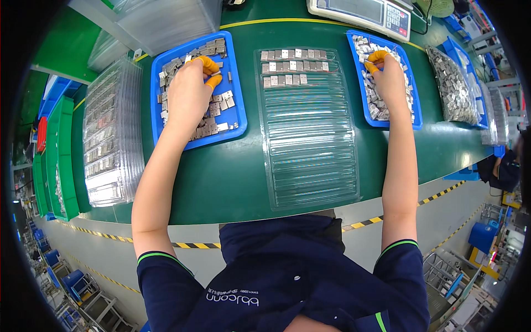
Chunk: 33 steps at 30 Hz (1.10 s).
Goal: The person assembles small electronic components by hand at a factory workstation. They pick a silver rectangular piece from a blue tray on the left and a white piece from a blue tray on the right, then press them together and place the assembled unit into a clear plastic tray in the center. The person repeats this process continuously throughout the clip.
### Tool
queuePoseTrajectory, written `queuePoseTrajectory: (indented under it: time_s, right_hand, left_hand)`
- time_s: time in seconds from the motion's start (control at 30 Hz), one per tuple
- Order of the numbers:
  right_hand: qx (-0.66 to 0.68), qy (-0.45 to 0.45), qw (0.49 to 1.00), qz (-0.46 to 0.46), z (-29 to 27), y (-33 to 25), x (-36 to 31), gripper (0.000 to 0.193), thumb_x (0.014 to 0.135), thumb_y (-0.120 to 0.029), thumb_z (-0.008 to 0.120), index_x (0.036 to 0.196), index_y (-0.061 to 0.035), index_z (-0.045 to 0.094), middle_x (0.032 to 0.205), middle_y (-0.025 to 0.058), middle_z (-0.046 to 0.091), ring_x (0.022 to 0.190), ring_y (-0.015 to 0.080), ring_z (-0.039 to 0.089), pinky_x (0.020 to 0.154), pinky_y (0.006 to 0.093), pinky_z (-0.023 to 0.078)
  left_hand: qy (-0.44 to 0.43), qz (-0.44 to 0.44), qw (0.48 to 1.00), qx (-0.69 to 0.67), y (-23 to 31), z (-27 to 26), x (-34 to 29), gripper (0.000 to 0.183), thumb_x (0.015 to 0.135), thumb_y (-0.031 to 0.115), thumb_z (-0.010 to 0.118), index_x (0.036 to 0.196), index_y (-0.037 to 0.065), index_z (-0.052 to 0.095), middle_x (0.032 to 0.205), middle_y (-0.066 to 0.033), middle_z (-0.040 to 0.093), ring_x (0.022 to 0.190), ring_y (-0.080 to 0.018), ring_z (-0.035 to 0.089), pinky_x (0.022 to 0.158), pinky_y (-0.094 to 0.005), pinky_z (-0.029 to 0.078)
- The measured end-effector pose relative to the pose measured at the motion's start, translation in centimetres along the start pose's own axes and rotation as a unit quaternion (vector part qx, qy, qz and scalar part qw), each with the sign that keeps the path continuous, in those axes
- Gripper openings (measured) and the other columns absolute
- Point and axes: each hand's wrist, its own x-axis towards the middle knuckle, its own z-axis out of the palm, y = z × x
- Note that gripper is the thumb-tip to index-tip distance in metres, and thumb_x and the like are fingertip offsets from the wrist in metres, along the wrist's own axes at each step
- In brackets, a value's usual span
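My left hand (187, 93), with yellow finger cots on its fingertips, reaches into a blue tray (238, 108) of small flat metal parts (207, 130). Its thumb and fingers are bent in towards each other; anything between them is too small to make out. Over a second blue tray (417, 113), my right hand (390, 80) pinches among small silvery parts (379, 105), its fingertips also in yellow cots. What it grips cannot be made out. Between the trays lies a clear plastic blister tray (310, 149) with ridged slots. Small metal pieces (295, 66) stand in its far rows, the third row partly filled.
A stack of clear blister trays (110, 138) stands left, beside green bins (63, 160). A white scale (365, 12) sits at the far right. Beyond the right tray lies a clear bag of metal parts (453, 86). The green table's (221, 191) near edge adjoins my body.
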Motion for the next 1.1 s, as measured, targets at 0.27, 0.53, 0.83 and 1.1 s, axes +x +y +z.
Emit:
queuePoseTrajectory:
  time_s: [0.27, 0.53, 0.83, 1.1]
  right_hand:
    - [0.154, 0.161, 0.975, 0.017, -2.4, -4.3, -1.0, 0.020, 0.072, -0.010, 0.072, 0.088, -0.0020, 0.064, 0.082, 0.0075, 0.067, 0.076, 0.0160, 0.064, 0.070, 0.0280, 0.049]
    - [0.514, -0.067, 0.854, 0.055, -1.3, -8.9, -4.0, 0.021, 0.077, -0.002, 0.066, 0.097, 0.0040, 0.063, 0.089, 0.0088, 0.066, 0.082, 0.0138, 0.064, 0.076, 0.0222, 0.048]
    - [0.553, -0.186, 0.810, 0.070, -1.3, -11.1, -5.7, 0.023, 0.079, -0.001, 0.064, 0.100, 0.0048, 0.060, 0.093, 0.0102, 0.065, 0.086, 0.0162, 0.064, 0.078, 0.0229, 0.048]
    - [0.591, -0.231, 0.766, 0.102, -1.8, -12.2, -6.3, 0.024, 0.077, -0.001, 0.065, 0.100, 0.0063, 0.061, 0.094, 0.0129, 0.065, 0.085, 0.0171, 0.064, 0.078, 0.0236, 0.049]
  left_hand:
    - [-0.032, -0.044, 0.886, -0.460, 1.5, -0.6, -0.2, 0.025, 0.076, 0.006, 0.068, 0.098, -0.004, 0.063, 0.093, -0.0129, 0.066, 0.082, -0.0195, 0.065, 0.074, -0.0257, 0.052]
    - [-0.208, -0.128, 0.690, -0.681, 2.1, -0.7, -1.5, 0.029, 0.086, 0.011, 0.058, 0.110, -0.004, 0.056, 0.097, -0.0154, 0.064, 0.083, -0.0178, 0.065, 0.072, -0.0218, 0.054]
    - [-0.210, -0.150, 0.696, -0.670, 3.6, -0.5, -2.4, 0.030, 0.086, 0.013, 0.058, 0.110, -0.004, 0.055, 0.101, -0.0154, 0.062, 0.087, -0.0203, 0.064, 0.078, -0.0238, 0.052]
    - [-0.118, -0.168, 0.743, -0.636, 4.5, 0.4, -2.9, 0.028, 0.081, 0.005, 0.063, 0.108, -0.003, 0.058, 0.102, -0.0133, 0.063, 0.086, -0.0169, 0.063, 0.080, -0.0248, 0.051]
